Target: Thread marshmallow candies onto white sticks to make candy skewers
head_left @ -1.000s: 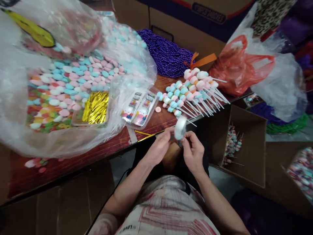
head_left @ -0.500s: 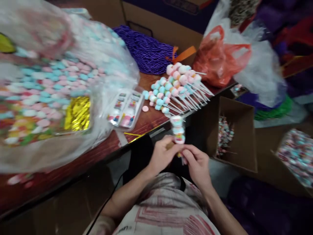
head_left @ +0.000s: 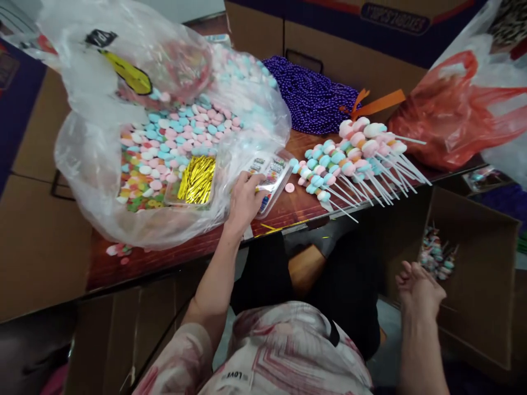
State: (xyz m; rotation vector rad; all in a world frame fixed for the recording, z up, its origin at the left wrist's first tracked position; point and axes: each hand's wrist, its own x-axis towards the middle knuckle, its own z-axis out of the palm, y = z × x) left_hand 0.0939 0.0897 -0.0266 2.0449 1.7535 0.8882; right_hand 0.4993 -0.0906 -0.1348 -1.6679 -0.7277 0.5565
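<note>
Near the counter's (head_left: 101, 269) front edge the left hand (head_left: 246, 198) sits, fingers bent, over the packet tray (head_left: 280, 185); I can't tell its grip, nor the half-curled right hand's (head_left: 420, 286), near the box (head_left: 481, 274). A careless sweep could topple the skewers (head_left: 335, 159), since their sticks overhang that edge. Purple beads (head_left: 308, 93) line the back.

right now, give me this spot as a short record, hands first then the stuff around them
left hand: over the tray of printed packs
right hand: in front of the open box, fingers partly curled
skewers: piled on the table, candy ends left, bare sticks toward the person
candies: pink, blue, white, loose amid clear plastic
gold strips: in a clear tub, beside the candies
beads: purple, behind the skewers
</note>
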